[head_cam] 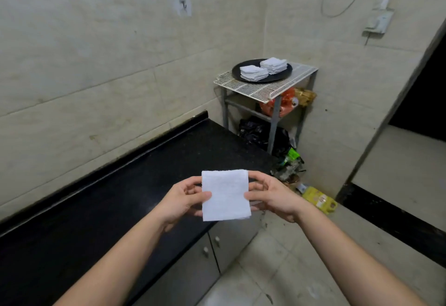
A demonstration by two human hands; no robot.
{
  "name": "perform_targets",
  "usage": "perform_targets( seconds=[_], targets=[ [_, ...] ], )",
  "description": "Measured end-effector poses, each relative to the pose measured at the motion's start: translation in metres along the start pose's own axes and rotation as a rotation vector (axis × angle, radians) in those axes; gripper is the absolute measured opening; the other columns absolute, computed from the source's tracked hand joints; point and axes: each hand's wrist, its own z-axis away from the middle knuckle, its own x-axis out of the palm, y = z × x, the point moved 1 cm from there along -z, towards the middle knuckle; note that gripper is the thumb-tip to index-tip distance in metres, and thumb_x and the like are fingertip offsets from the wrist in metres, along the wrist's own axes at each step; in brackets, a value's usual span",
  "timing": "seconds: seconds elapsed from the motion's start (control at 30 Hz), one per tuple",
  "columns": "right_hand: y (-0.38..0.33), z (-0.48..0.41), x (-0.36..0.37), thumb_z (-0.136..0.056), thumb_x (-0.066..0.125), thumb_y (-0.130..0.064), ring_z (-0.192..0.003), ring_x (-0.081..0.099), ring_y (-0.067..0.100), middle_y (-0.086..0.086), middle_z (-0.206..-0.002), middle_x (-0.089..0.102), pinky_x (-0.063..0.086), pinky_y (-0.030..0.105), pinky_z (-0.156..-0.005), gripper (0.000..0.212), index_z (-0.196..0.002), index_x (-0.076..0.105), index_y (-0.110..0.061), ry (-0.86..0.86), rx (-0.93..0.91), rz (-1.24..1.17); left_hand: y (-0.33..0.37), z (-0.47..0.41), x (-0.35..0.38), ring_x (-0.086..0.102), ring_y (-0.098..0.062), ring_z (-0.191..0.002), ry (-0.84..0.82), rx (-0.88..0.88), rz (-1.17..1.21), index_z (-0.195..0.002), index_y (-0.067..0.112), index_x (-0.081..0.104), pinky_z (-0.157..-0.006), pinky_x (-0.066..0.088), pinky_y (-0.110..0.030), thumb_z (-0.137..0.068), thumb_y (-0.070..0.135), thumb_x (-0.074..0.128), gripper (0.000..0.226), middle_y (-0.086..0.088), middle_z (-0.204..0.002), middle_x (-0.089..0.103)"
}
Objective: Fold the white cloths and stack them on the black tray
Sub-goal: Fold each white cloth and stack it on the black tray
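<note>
White cloth (225, 196): where is it being held?

It is being held up in the air over the near end of the black table (120, 197), upright and flat towards the camera. It is being kept folded into a small, nearly square shape, and doubled layers are being shown at its lower right corner.

How are the hands being used?

The cloth's left edge is being pinched by the left hand (183, 199), with the thumb laid on the front and the fingers curled behind. The right edge is being pinched in the same way by the right hand (272, 196). Both are being kept narrow, closed on the cloth.

And the tray (237, 70)?

It is being carried by a white wire rack (265, 88) in the corner, well apart from the hands. Two stacks of folded cloths are being kept on it side by side, one nearer and to the left (254, 73), one farther and to the right (274, 65). Whether they are touching cannot be told.

What else is being shown?

Bags (255, 132) are being stored under the rack, a yellow packet (318, 199) is being left on the floor (277, 269), and grey doors (217, 252) are being shown under the table.
</note>
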Motion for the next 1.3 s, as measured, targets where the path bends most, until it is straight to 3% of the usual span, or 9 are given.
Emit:
perform_targets(
  seconds=[0.2,0.4,0.5,0.6,0.73,0.83,1.03,1.2,1.3],
  targets=[
    [-0.013,-0.008,-0.091,-0.091,0.065,0.004,-0.092,0.069,0.018,0.011,-0.105,0.066,0.056,0.029,-0.067,0.051,-0.134,0.056,-0.021,0.085,-0.019,-0.024,0.017,-0.076,0.066,0.069,-0.025,-0.087,-0.042,0.026,0.021,-0.119,0.014,0.067,-0.071,0.059,-0.041,-0.088,0.005,0.069,0.032,-0.011,-0.092,0.07],
    [-0.04,-0.066,-0.195,-0.092,0.064,0.002,-0.101,0.069,0.027,0.014,-0.112,0.067,0.057,0.047,-0.085,0.049,-0.132,0.057,-0.027,0.213,-0.061,0.059,0.032,-0.207,0.112,0.071,-0.028,-0.095,-0.099,0.047,0.08,-0.12,0.016,0.068,-0.075,0.058,-0.042,-0.086,0.004,0.072,0.036,-0.013,-0.097,0.071],
    [-0.067,-0.108,-0.254,-0.093,0.063,0.001,-0.092,0.069,0.022,0.013,-0.111,0.066,0.056,0.035,-0.068,0.049,-0.132,0.057,-0.028,0.275,-0.076,0.102,0.052,-0.287,0.134,0.07,-0.031,-0.1,-0.119,0.064,0.132,-0.122,0.015,0.066,-0.073,0.058,-0.04,-0.085,0.003,0.072,0.039,-0.019,-0.102,0.07],
    [-0.104,-0.144,-0.303,-0.094,0.062,0.001,-0.093,0.07,0.016,0.008,-0.107,0.068,0.059,0.032,-0.071,0.048,-0.131,0.056,-0.028,0.329,-0.077,0.091,0.087,-0.351,0.153,0.07,-0.029,-0.1,-0.124,0.086,0.143,-0.125,0.015,0.064,-0.07,0.058,-0.035,-0.086,0.003,0.071,0.041,-0.022,-0.107,0.068],
    [-0.166,-0.194,-0.362,-0.093,0.06,0.004,-0.093,0.062,0.025,0.008,-0.102,0.067,0.049,0.037,-0.074,0.05,-0.135,0.054,-0.023,0.37,-0.156,0.065,0.152,-0.429,0.168,0.072,-0.018,-0.083,-0.126,0.161,0.167,-0.123,0.014,0.063,-0.061,0.057,-0.029,-0.088,-0.002,0.067,0.039,-0.008,-0.088,0.071],
    [-0.201,-0.223,-0.394,-0.094,0.058,0.006,-0.093,0.06,0.023,0.012,-0.106,0.065,0.049,0.031,-0.068,0.051,-0.137,0.052,-0.02,0.39,-0.206,0.055,0.193,-0.473,0.173,0.068,-0.012,-0.071,-0.098,0.195,0.153,-0.122,0.011,0.063,-0.056,0.056,-0.027,-0.088,-0.005,0.066,0.038,-0.003,-0.08,0.067],
    [-0.243,-0.288,-0.455,-0.094,0.059,0.006,-0.093,0.063,0.023,0.015,-0.117,0.068,0.048,0.031,-0.066,0.049,-0.13,0.054,-0.027,0.38,-0.249,0.072,0.235,-0.554,0.18,0.067,-0.018,-0.082,-0.022,0.213,0.114,-0.125,0.013,0.062,-0.059,0.055,-0.026,-0.087,-0.001,0.068,0.041,-0.015,-0.096,0.064],
    [-0.258,-0.358,-0.513,-0.093,0.062,0.003,-0.105,0.069,0.026,0.013,-0.118,0.07,0.057,0.04,-0.081,0.054,-0.14,0.05,-0.02,0.294,-0.22,0.126,0.241,-0.616,0.188,0.071,-0.019,-0.075,0.114,0.148,0.15,-0.121,0.012,0.062,-0.059,0.056,-0.028,-0.086,-0.001,0.07,0.038,-0.014,-0.096,0.069],
    [-0.273,-0.405,-0.543,-0.095,0.061,0.0,-0.103,0.07,0.02,0.009,-0.119,0.069,0.058,0.028,-0.073,0.05,-0.137,0.049,-0.023,0.234,-0.197,0.164,0.246,-0.654,0.192,0.073,-0.022,-0.077,0.222,0.122,0.19,-0.121,0.012,0.062,-0.06,0.057,-0.03,-0.087,0.0,0.07,0.037,-0.01,-0.093,0.072]
  ],
)
